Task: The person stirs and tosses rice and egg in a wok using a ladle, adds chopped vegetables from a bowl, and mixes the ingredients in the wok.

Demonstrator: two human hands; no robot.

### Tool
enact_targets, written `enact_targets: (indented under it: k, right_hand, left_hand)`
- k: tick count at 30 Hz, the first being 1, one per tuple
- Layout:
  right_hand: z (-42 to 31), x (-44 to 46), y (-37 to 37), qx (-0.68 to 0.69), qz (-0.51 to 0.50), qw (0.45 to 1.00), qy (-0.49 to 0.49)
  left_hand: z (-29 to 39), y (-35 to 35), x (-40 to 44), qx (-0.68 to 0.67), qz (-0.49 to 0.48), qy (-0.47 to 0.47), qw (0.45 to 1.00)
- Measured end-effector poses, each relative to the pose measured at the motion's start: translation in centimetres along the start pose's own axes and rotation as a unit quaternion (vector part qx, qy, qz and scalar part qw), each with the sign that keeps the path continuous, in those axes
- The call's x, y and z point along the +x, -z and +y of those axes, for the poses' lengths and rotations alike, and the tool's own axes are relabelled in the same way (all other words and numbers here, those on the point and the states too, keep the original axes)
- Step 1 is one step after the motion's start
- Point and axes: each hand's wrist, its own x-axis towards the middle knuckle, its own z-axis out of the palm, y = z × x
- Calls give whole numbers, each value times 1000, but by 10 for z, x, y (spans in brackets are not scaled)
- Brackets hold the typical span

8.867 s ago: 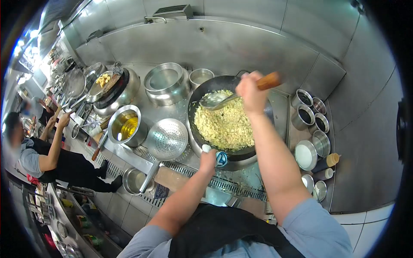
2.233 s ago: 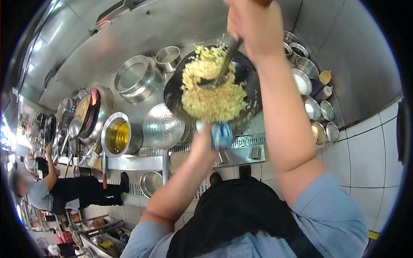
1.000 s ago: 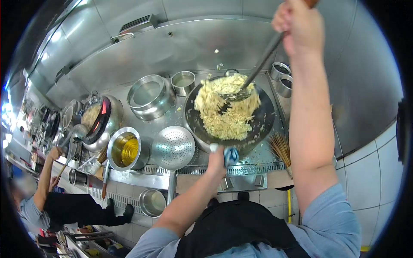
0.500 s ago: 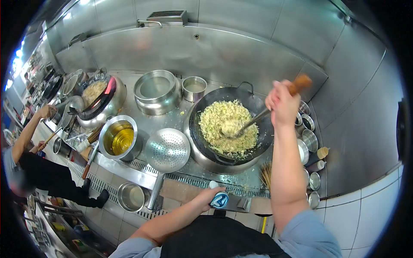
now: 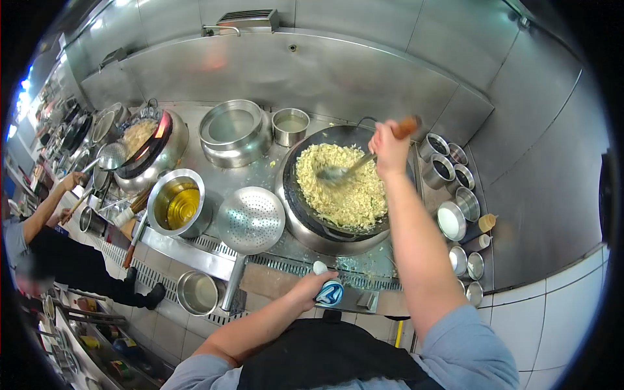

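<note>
A black wok (image 5: 311, 216) holds a heap of pale yellow fried rice (image 5: 351, 198) with green bits. My right hand (image 5: 390, 149), closed around a ladle's wooden handle, is above the wok's right side. The ladle (image 5: 335, 174) has its metal bowl in the rice, slightly blurred. Near the counter's front edge, my left hand (image 5: 311, 290) is closed on a blue-and-white cloth (image 5: 329, 293) that looks rolled up. A white end shows above the fingers.
Left of the wok are a perforated strainer (image 5: 251, 220), a pot of yellow oil (image 5: 182, 207) and a lidded-looking steel pot (image 5: 234, 133). Seasoning tins (image 5: 452, 220) line the right side. Farther left, another person (image 5: 62, 253) works at a second wok (image 5: 162, 146).
My right hand has moved left and slightly down, and the ladle's bowl has shifted left and up through the rice. My left hand stays closed on the cloth.
</note>
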Motion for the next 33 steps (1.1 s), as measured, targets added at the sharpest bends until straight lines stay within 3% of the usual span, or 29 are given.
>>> enact_targets:
  k: [2,6,9,10,14,16,18,21,24,26,27,28,30,31,33]
  right_hand:
    - [-33,20,3,-29,-144,981,-126]
    - [-132,-24,19,0,-240,969,-65]
    - [-22,-49,54,-175,-31,984,6]
    - [10,-29,77,-193,-87,977,29]
    - [-92,1,51,-29,-113,992,-49]
    - [-142,-22,64,-34,-141,989,-7]
    - [-100,-42,86,-114,-14,993,37]
    - [-19,-11,115,70,-9,997,-14]
    - [-78,33,87,-2,-6,1000,-30]
    - [-112,32,80,-43,25,997,63]
    - [-123,23,89,2,-7,997,81]
    - [-105,19,98,31,34,993,113]
    - [-20,10,98,3,149,987,61]
    - [-25,25,92,6,142,988,67]
    - [-36,46,77,35,-1,996,-83]
  left_hand:
    - [1,4,-4,18,-6,-5,1000]
    - [-8,19,11,-45,20,-38,998]
    - [-6,15,16,-28,42,-55,997]
    - [-2,10,19,-19,48,-65,997]
    - [22,-2,23,-38,24,-40,998]
    - [29,2,24,8,24,-24,999]
    - [45,-11,20,3,1,3,1000]
    - [55,-17,37,42,-40,-7,998]
    - [65,-28,43,54,-35,-14,998]
    - [72,-37,52,48,0,-6,999]
    - [73,-35,57,46,-17,1,999]
    - [70,-36,64,36,1,-3,999]
    - [67,-42,75,32,40,-21,998]
    - [66,-46,81,38,61,-35,997]
    - [61,-53,78,34,86,-50,995]
